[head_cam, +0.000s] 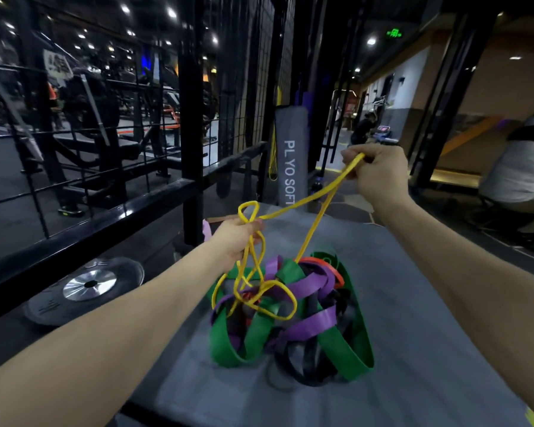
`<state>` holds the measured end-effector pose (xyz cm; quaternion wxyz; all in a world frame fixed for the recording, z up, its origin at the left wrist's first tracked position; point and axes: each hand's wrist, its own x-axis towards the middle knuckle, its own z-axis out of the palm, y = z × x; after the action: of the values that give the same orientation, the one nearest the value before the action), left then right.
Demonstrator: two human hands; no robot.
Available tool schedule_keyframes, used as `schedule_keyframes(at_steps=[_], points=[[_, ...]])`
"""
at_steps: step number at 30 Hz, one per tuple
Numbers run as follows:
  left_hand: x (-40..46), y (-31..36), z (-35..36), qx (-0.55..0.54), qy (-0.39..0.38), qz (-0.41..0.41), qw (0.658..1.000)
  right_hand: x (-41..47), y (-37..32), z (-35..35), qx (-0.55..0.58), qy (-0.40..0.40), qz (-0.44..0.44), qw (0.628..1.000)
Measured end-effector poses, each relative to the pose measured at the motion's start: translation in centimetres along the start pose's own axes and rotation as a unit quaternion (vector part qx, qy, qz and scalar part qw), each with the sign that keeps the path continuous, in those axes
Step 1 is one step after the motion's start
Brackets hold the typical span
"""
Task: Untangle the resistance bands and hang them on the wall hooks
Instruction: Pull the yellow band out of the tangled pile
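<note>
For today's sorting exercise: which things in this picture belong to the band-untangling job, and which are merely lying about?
Part of the job:
thin yellow rubber band, held by left hand and right hand
tangled pile of green, purple, orange and black bands

Lying about:
round dark weight plate
upright grey padded bag
grey padded platform

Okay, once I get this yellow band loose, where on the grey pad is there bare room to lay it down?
Bare grey pad lies right of the tangled pile, under your right forearm, and along the near edge below the green band. A smaller bare strip lies beyond the pile, by the grey bag. The middle is crowded, and the yellow band still loops into the pile.
</note>
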<state>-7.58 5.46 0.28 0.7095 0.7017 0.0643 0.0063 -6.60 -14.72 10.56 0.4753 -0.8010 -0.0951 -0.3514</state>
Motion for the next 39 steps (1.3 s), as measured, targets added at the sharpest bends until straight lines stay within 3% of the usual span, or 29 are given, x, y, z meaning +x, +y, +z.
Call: schedule_keyframes(at_steps=[7,9,12,15,17,20,21,22,24,25,26,28,30,34,36,39], points=[[0.7,-0.5,0.1,0.255,0.04,0.021,0.966,1.5,0.0,-2.9,0.067,0.08,0.006,0.995],[0.5,-0.8,0.3,0.36,0.04,0.004,0.932,1.2,0.0,-2.8,0.066,0.073,0.007,0.995],[0.0,-0.4,0.9,0.523,0.043,0.034,0.851,0.4,0.1,-2.2,0.037,0.045,0.007,0.998],[-0.1,0.6,2.3,0.557,0.021,0.066,0.828,-0.2,-0.1,-2.0,0.022,0.016,0.007,1.0],[-1.1,1.5,4.3,0.613,-0.014,0.074,0.787,-0.3,-0.5,-2.3,0.007,0.003,0.009,1.0],[-2.4,2.4,7.0,0.689,-0.001,0.115,0.715,-0.4,-1.1,-2.9,-0.014,0.004,0.018,1.0],[-2.3,2.5,7.7,0.681,-0.001,0.145,0.718,-0.4,-1.3,-3.1,-0.018,0.006,0.022,1.0],[-2.0,2.6,8.5,0.644,-0.024,0.173,0.745,-0.4,-1.4,-3.3,-0.02,0.006,0.024,0.999],[-1.5,2.3,9.6,0.438,-0.117,0.18,0.873,-0.3,-1.3,-3.9,-0.014,0.007,0.033,0.999],[-2.1,2.0,9.9,0.301,-0.173,0.141,0.927,-0.1,-1.1,-4.3,-0.013,0.01,0.04,0.999],[-2.6,1.3,10.0,0.195,-0.224,0.101,0.949,0.2,-0.8,-4.8,-0.022,0.017,0.051,0.998],[-3.5,-0.1,9.7,0.119,-0.308,0.071,0.941,0.9,0.0,-6.1,-0.045,0.056,0.077,0.994],[-4.0,-2.1,8.4,0.145,-0.338,0.086,0.926,1.6,1.0,-7.6,-0.057,0.106,0.129,0.984],[-1.6,-7.1,3.4,0.411,-0.266,0.128,0.863,2.5,4.1,-9.4,-0.033,0.168,0.261,0.95],[-0.5,-8.3,1.3,0.424,-0.191,0.12,0.877,1.8,5.5,-9.5,-0.048,0.184,0.292,0.937],[-0.7,-5.7,0.6,0.278,-0.092,0.122,0.948,-0.9,6.9,-7.3,-0.092,0.104,0.283,0.949]])
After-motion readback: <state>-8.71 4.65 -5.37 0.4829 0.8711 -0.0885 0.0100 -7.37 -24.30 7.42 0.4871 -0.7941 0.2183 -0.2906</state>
